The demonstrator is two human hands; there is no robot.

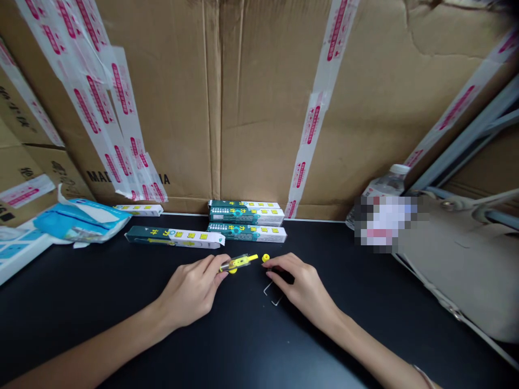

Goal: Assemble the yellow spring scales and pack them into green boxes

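Note:
My left hand (194,283) pinches a small spring scale (239,262), a clear tube with yellow parts inside. A thin yellow end sticks out of the tube toward the right. Across a short gap, my right hand (302,281) has its thumb and forefinger drawn close together at a small round yellow cap (265,258). The cap shows at the forefinger's tip; the exact grip beneath it is hard to make out. On the black table, below the right fingertips, lie thin bent metal wires (277,301).
Behind the hands lies a long green-and-white box (174,237), with several similar boxes (246,232) to its right. A blue soft pack (83,219) is at the left. A plastic bottle (381,202) and a beige bag (462,259) stand right. Taped cardboard (263,135) walls the back.

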